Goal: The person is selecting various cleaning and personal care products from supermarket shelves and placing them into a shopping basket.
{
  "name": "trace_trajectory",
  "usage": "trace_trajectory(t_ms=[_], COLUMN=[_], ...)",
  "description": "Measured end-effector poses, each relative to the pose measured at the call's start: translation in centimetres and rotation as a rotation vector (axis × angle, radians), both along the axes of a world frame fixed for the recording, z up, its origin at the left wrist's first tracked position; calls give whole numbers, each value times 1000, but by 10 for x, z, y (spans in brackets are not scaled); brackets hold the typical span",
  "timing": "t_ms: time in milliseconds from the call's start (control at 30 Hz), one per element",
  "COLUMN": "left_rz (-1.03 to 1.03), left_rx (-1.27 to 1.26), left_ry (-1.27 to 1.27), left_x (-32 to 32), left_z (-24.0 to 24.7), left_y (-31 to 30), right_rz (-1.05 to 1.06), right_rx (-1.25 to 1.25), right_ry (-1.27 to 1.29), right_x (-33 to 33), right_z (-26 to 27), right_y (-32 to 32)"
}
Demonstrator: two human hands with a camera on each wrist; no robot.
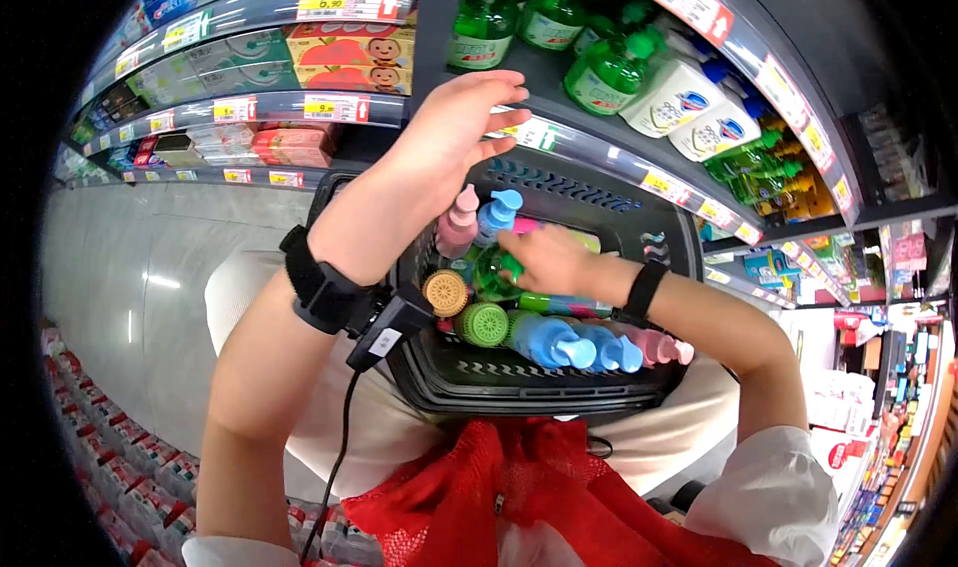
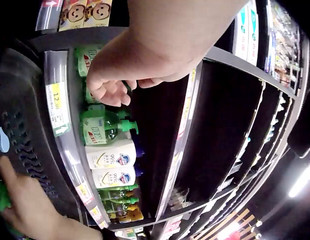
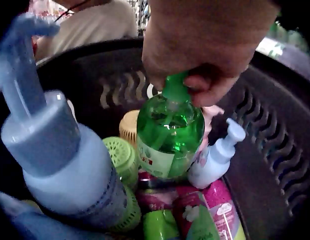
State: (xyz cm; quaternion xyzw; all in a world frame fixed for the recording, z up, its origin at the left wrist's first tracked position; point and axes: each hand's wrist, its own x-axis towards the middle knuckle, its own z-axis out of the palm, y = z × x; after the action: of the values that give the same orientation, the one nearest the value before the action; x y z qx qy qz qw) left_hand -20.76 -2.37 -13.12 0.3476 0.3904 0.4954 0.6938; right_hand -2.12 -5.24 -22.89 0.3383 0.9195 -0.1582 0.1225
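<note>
My right hand (image 1: 554, 263) pinches the green pump head of a clear green soap bottle (image 3: 170, 132) from above. That bottle stands upright inside the black basket (image 3: 90, 67), above pink and green packages (image 3: 195, 212). Beside it are a light blue pump bottle (image 3: 211, 165), a green-capped bottle (image 3: 120, 157) and a tan-capped bottle (image 1: 445, 292). My left hand (image 1: 464, 118) reaches past the basket to the shelf front, its fingers relaxed and holding nothing. In the left wrist view it overlaps the green pump soap bottles (image 2: 97, 127) on the shelf.
Blue pump bottles (image 1: 549, 340) and pink pump bottles (image 1: 654, 345) line the basket's near side. White bottles (image 1: 671, 98) stand right of the green ones. A price-tag rail (image 1: 599, 153) edges the shelf behind the basket. Boxed goods (image 1: 349, 58) fill the left shelves.
</note>
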Motion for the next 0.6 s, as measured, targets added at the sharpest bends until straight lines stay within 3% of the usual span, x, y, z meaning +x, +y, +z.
trace_trajectory(t_ms=[200, 400, 600], left_rz=[-6, -59, -93], left_rx=[-16, -15, -24], left_ry=[-85, -87, 3], left_x=[-2, -1, 5], left_z=[1, 10, 12], left_y=[1, 4, 5], right_rz=[187, 349, 565], right_rx=[-107, -43, 5], right_ry=[-93, -68, -20], right_x=[-9, -12, -9], right_z=[-61, -97, -108], right_y=[11, 17, 28])
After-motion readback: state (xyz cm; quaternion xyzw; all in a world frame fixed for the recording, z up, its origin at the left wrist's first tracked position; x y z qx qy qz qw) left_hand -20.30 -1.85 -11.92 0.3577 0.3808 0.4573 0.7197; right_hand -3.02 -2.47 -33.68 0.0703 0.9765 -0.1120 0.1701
